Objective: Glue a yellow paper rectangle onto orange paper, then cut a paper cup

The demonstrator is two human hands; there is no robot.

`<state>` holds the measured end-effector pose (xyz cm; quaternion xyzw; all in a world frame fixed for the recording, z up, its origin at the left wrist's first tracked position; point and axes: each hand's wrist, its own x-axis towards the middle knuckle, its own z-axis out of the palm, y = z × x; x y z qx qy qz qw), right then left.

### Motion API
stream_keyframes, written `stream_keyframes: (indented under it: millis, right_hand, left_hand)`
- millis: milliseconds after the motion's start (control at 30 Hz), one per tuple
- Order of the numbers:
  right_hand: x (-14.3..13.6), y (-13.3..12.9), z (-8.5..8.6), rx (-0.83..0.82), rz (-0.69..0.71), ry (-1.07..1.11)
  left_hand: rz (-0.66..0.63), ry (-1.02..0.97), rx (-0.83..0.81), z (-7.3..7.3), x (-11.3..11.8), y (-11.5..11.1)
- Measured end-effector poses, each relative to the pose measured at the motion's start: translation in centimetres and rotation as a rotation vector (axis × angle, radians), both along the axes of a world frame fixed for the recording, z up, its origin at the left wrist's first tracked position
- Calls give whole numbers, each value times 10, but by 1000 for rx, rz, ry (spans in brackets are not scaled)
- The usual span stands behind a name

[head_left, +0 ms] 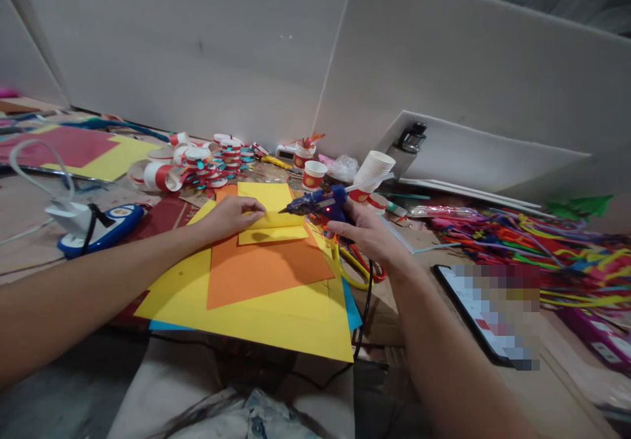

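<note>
My right hand [362, 229] is wrapped round the handle of a blue glue gun [318, 204] with a small red light on its side. The nozzle points left, close over a folded piece of yellow paper [276, 232]. My left hand [234, 217] pinches the left part of that paper near the fold, fingertips together. Beneath it lie an orange sheet [263, 271] and a larger yellow sheet [246, 324], with a blue edge showing under them. Yellow-and-red scissor handles [348, 271] lie partly hidden below my right hand.
Behind are red-and-white paper cup pieces [197, 156], a stack of paper cups [374, 169] and a bottle [407, 150]. A phone [480, 317] and colourful pipe cleaners [513, 245] lie at right. A blue-and-white power strip [118, 225] is at left. The gun's black cord [365, 314] hangs over the front edge.
</note>
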<state>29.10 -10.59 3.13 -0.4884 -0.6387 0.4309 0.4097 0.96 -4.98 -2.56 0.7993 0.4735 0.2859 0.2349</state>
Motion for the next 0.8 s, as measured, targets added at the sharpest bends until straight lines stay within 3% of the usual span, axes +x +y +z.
stream_keyframes:
  millis: [167,400,600,800]
  right_hand:
    - [-18,0,-12,171,72,-401]
    - [-36,-4,-24,155,83,-558]
    - [-19,-1,-14,108,-62,-783]
    - [-16,-7,0,69,-72,-1034]
  left_hand:
    - [25,-13,9,-4,1,-2]
    - [-62,-92,-112,-7,-4,-3]
    - [46,73,-39,-1,-6,-7]
    - [65,80,-37,-1,-5,-6]
